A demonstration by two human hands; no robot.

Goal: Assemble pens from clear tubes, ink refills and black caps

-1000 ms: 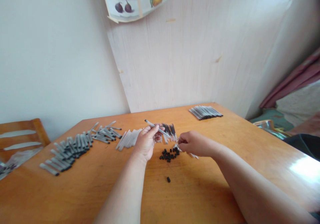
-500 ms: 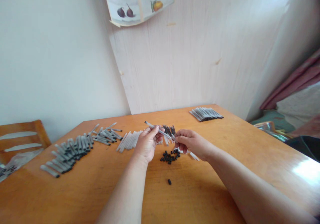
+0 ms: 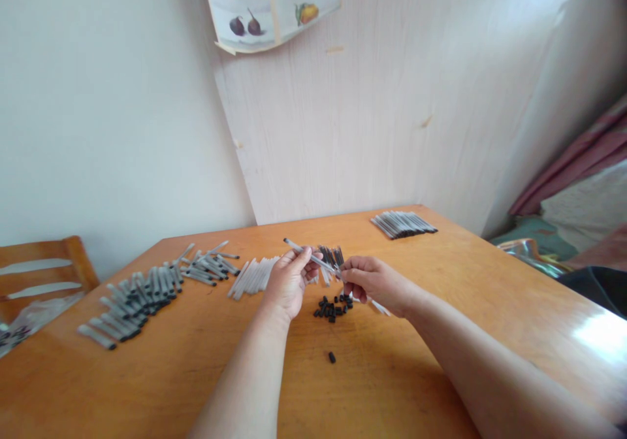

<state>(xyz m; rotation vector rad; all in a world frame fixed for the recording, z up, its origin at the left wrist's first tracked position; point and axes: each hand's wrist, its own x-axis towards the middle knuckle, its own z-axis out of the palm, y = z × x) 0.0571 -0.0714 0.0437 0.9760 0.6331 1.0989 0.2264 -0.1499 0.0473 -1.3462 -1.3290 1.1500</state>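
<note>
Between thumb and fingers, my left hand (image 3: 290,281) grips a clear pen barrel (image 3: 318,260), tilted with its black end up at the left. My right hand (image 3: 373,279) is closed in a pinch at the barrel's lower right end; whatever small part its fingertips hold there is hidden. Under the hands lies a cluster of short black plugs (image 3: 337,309), and one loose plug (image 3: 332,357) sits nearer to me. Behind my left hand are a row of white tubes (image 3: 252,277) and dark refills (image 3: 337,256), partly covered by the hands.
On the left of the wooden table (image 3: 235,373) spreads a pile of black-ended barrels (image 3: 142,293). A neat stack of pens (image 3: 404,224) lies at the far right. A chair (image 3: 46,266) stands left, and a wall panel (image 3: 372,132) rises behind the table.
My right fingertips have moved slightly left, closer along the pen barrel's lower end. My left hand and the barrel have hardly moved.
</note>
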